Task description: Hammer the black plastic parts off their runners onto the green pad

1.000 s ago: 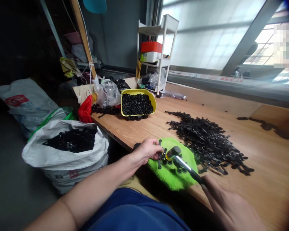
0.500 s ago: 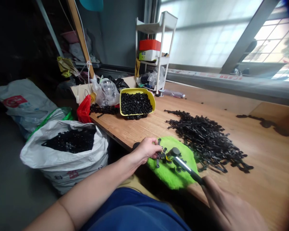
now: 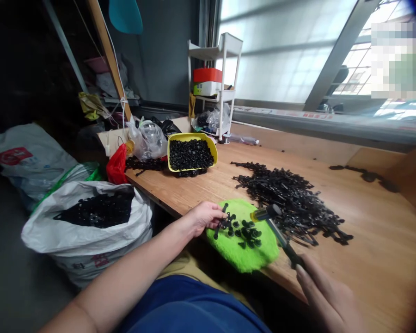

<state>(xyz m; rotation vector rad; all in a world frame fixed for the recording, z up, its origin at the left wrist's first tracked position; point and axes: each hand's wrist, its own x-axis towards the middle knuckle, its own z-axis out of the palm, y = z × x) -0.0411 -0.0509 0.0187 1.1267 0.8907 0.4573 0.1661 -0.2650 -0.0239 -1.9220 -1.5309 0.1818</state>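
My left hand (image 3: pixel 207 217) pinches a black branched plastic piece (image 3: pixel 221 226) at the left side of a bright green cloth (image 3: pixel 242 261). Several small black round parts (image 3: pixel 250 235) lie loose on the cloth, to the right of that piece. My right hand (image 3: pixel 327 293) is wrapped round the dark handle of a hammer (image 3: pixel 279 231). The hammer's head, yellow at one end and dark at the other, is raised above the right part of the cloth, apart from the parts.
Right of the cloth spreads a heap of black branched pieces (image 3: pixel 287 199) on the wooden table (image 3: pixel 377 236). Farther back stands a yellow tub (image 3: pixel 215 155) filled with small black parts. A white sack (image 3: pixel 48 238) holding black pieces is at the left, beyond the table edge.
The hammer has come up off the small parts and tilted, uncovering them. My left hand still holds the branched piece at the cloth. The whole view has shifted slightly.
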